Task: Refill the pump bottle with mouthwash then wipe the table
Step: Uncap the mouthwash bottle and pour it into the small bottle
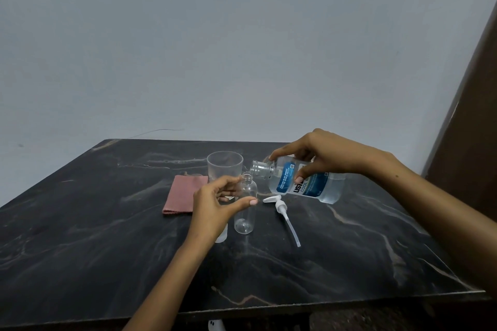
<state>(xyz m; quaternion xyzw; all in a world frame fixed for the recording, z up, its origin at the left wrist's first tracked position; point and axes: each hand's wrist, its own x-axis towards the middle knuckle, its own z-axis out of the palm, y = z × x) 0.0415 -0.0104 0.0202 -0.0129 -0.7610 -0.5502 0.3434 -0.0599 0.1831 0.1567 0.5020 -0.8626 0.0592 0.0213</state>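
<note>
A small clear pump bottle [246, 212] stands upright and uncapped in the middle of the dark marble table [107, 250]. My left hand [217, 204] holds it between thumb and fingers near its shoulder. My right hand [320, 158] grips a mouthwash bottle [304, 183] with a blue label, tipped almost on its side, its open neck just above and to the right of the pump bottle's mouth. The white pump head [282, 209] with its tube lies on the table to the right of the small bottle.
A clear plastic cup [224, 166] stands behind the pump bottle. A folded pink cloth [183, 195] lies to its left. A small white cap [222, 235] sits by my left wrist, partly hidden. A brown panel [470, 129] rises at the right.
</note>
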